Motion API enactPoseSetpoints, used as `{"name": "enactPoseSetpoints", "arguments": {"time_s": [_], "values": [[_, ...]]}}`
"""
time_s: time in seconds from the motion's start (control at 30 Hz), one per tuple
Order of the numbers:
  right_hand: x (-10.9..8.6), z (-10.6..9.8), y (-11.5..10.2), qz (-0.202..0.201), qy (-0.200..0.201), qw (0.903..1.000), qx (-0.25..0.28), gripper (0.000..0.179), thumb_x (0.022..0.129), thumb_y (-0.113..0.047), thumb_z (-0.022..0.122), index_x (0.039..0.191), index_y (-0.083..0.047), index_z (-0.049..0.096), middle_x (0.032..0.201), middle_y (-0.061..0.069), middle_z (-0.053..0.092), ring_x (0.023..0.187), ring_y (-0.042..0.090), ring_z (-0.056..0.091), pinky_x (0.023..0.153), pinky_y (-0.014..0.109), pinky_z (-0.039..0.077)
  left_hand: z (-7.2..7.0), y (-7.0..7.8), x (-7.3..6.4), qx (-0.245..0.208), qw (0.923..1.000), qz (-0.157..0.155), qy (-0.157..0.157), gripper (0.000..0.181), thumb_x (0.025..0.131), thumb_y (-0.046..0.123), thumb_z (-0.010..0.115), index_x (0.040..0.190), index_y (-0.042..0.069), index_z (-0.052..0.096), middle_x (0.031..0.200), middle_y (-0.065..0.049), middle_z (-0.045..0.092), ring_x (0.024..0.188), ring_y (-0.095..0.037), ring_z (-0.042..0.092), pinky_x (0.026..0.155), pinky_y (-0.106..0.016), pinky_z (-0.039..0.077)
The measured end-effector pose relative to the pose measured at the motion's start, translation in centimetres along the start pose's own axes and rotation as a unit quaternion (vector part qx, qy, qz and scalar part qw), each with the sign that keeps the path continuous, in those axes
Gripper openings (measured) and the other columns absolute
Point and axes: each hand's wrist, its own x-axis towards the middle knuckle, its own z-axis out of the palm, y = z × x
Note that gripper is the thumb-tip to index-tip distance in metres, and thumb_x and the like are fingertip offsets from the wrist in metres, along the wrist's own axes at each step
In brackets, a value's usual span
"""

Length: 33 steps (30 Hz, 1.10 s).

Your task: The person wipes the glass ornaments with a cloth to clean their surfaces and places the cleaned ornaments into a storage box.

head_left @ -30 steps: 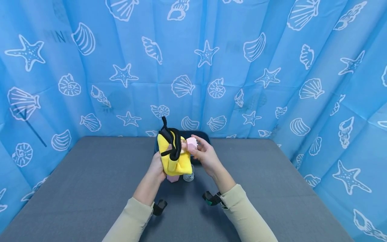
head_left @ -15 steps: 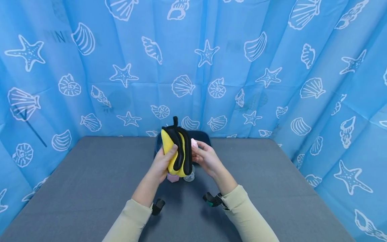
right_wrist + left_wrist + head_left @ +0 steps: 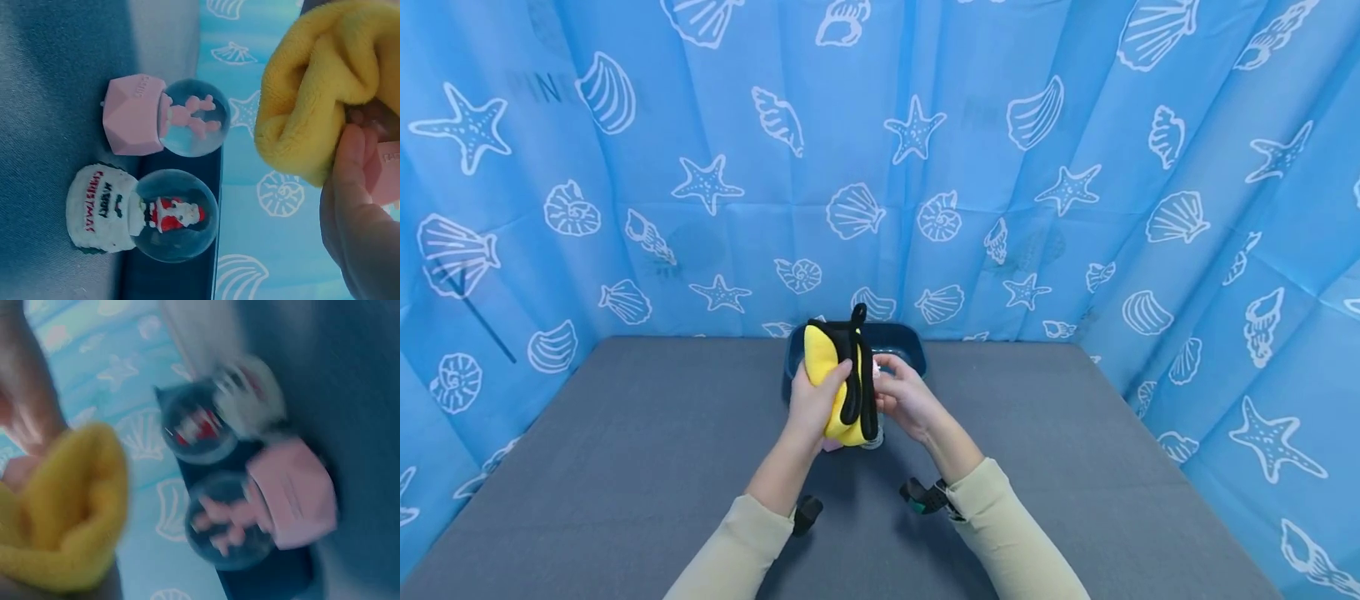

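Observation:
In the head view my left hand (image 3: 811,407) grips a folded yellow cloth (image 3: 821,353) with black edging and a black hanging loop. The cloth wraps over the glass of a snow globe, most of which is hidden. My right hand (image 3: 914,402) pinches that globe's pink faceted base (image 3: 386,174) between thumb and fingers, just right of the cloth. Beneath my hands stand two more snow globes. One has a pink faceted base (image 3: 132,116) and a pink balloon-dog figure; the other has a white base (image 3: 100,210) lettered "Merry Christmas" and a Santa inside.
Behind the standing globes sits a dark blue plastic bin (image 3: 904,337). The grey cloth-covered table (image 3: 647,467) reaches back to a blue curtain (image 3: 880,167) printed with shells and starfish. A black strap (image 3: 922,496) is on each wrist.
My left hand has turned the cloth upright and folded it over the globe's glass, shifting slightly right. The pink base, plainly visible earlier, is now mostly covered in the head view.

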Motion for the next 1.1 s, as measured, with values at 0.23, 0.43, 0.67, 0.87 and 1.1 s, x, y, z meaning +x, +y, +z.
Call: {"name": "enactPoseSetpoints", "arguments": {"time_s": [0.23,0.43,0.67,0.87,1.1], "values": [[0.1,0.2,0.3,-0.004,-0.006,0.9994,-0.034,0.038,0.089,0.003,0.052,0.125,-0.002,0.038,0.092,0.005,0.055,0.076,0.012,0.058,0.070,0.025,0.051,0.0,0.3,0.6,-0.073,0.9922,-0.079,0.063,0.051,0.094,0.026,0.062,0.136,0.009,0.039,0.126,-0.014,0.052,0.116,-0.031,0.054,0.100,-0.047,0.043],[-0.3,-0.3,0.2,-0.020,-0.027,0.9985,-0.044,0.039,0.090,0.002,0.053,0.126,-0.003,0.038,0.094,0.004,0.059,0.078,0.014,0.061,0.076,0.028,0.053,-0.6,0.2,1.1,-0.133,0.9853,-0.088,0.063,0.050,0.097,0.022,0.061,0.138,0.004,0.039,0.129,-0.016,0.052,0.116,-0.030,0.054,0.101,-0.041,0.043],[-0.6,-0.9,-0.4,-0.023,-0.029,0.9986,0.037,0.037,0.094,-0.001,0.047,0.129,0.001,0.034,0.094,0.007,0.059,0.074,0.014,0.062,0.073,0.026,0.054,-2.1,0.4,1.0,-0.159,0.9834,-0.086,-0.004,0.053,0.097,0.037,0.059,0.136,0.005,0.040,0.113,-0.004,0.057,0.095,-0.012,0.061,0.083,-0.023,0.051],[-0.5,-0.9,-0.8,-0.018,-0.018,0.9974,0.067,0.031,0.098,-0.005,0.044,0.127,0.001,0.036,0.096,0.006,0.057,0.076,0.014,0.059,0.074,0.025,0.053,-2.2,0.5,0.4,-0.142,0.9854,-0.042,-0.084,0.046,0.098,0.037,0.056,0.127,0.005,0.041,0.102,-0.003,0.057,0.090,-0.012,0.063,0.081,-0.024,0.052],[-0.5,-0.3,-0.7,-0.008,0.011,0.9970,0.076,0.016,0.101,-0.010,0.044,0.116,-0.004,0.046,0.088,-0.001,0.061,0.079,0.010,0.057,0.074,0.025,0.047,-1.3,-0.4,0.0,-0.023,0.9971,0.019,-0.071,0.048,0.092,0.015,0.069,0.129,0.001,0.041,0.106,-0.010,0.053,0.095,-0.020,0.056,0.085,-0.030,0.048]]}}
